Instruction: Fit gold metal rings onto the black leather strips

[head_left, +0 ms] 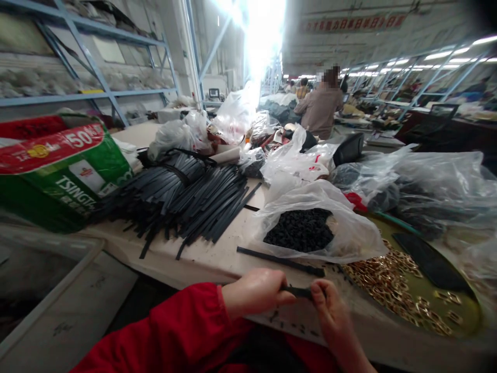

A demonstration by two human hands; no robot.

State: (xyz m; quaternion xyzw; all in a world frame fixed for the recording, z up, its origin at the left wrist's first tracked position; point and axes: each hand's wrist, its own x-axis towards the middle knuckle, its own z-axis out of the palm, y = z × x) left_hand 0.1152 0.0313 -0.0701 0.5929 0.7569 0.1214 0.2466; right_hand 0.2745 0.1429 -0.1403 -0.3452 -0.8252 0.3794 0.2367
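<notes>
Both hands work on one short dark strip point(300, 292) at the near edge of the table point(217, 255): the left hand point(256, 293) has thumb and fingers clamped on its left end, and the right hand point(328, 303) pinches its right end between thumb and fingers, so only a little of it shows between them. This piece seems partway through handling, as neither hand has let go of it, though what is done to it is too small to tell. Just beyond the hands lies a single black strip point(274, 257), its right end thicker than the rest; whether that one is finished or waiting cannot be told. Much appears left: farther off to the left, a large pile of long black strips point(212, 199) lies loose and overlapping, a dark band across part of it. Right of the pile, an open plastic bag point(359, 235) holds a heap of small black pieces point(298, 230), and at the right a yellowish tray point(470, 313) carries many gold-coloured metal buckles point(384, 277) beside a dark flat piece point(430, 261). No separate stack of plainly completed pieces shows, so how many are done remains unclear
</notes>
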